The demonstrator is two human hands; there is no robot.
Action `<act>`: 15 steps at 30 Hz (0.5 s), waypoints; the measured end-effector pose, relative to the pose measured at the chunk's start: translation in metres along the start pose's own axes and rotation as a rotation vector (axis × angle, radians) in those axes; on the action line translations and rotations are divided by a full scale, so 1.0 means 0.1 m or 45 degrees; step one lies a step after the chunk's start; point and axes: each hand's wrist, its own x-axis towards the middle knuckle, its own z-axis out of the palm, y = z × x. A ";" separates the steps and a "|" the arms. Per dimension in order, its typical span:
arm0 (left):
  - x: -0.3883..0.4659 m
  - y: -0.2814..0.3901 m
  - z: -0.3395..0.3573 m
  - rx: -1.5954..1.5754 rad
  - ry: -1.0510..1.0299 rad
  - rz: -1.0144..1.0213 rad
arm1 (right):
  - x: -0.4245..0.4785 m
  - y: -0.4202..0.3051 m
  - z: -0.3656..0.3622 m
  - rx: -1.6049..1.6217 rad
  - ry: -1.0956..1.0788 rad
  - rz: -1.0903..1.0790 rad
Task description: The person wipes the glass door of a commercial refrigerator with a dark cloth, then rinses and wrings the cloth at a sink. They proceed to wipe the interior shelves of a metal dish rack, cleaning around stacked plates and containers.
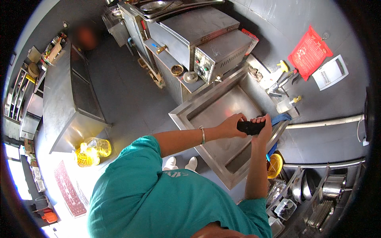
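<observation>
Both hands are raised over a stainless steel sink (pixel 229 104). A small dark black object (pixel 250 128), possibly a folded cloth or a sponge, is held between them. My left hand (pixel 230 126), its wrist wearing a bracelet (pixel 203 135), grips the object's left end with thumb and fingers. On its right end, the fingers of my right hand (pixel 263 129) curl around it. What the object is exactly cannot be made out. Behind the right hand, a blue cloth (pixel 281 118) hangs over the sink's edge.
A faucet (pixel 282 81), a spray bottle (pixel 272 78) and a pump bottle (pixel 287 104) stand along the sink's back. Beyond its left rim is a metal appliance with knobs (pixel 204 67). A yellow basket (pixel 275 166) and a pan rack (pixel 327 172) are at right; oil jugs (pixel 92 151) at left.
</observation>
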 end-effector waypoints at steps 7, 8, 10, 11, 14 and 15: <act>-0.25 -0.22 -0.22 0.354 0.164 0.460 | -0.31 0.04 -0.09 -0.336 -0.012 0.214; -0.32 -0.20 -0.27 0.320 0.204 0.452 | -0.44 0.02 -0.01 -0.463 -0.003 0.274; -0.43 -0.06 -0.36 0.250 0.282 0.367 | -0.58 -0.03 -0.10 -0.549 -0.135 0.422; -0.50 0.01 -0.41 0.213 0.320 0.282 | -0.59 0.03 -0.16 -0.544 -0.192 0.386; -0.68 0.27 -0.56 -0.016 0.307 -0.106 | -0.71 0.10 -0.06 -0.549 -0.256 0.206; -0.71 0.33 -0.60 -0.099 0.277 -0.256 | -0.78 0.07 0.04 -0.642 -0.284 0.052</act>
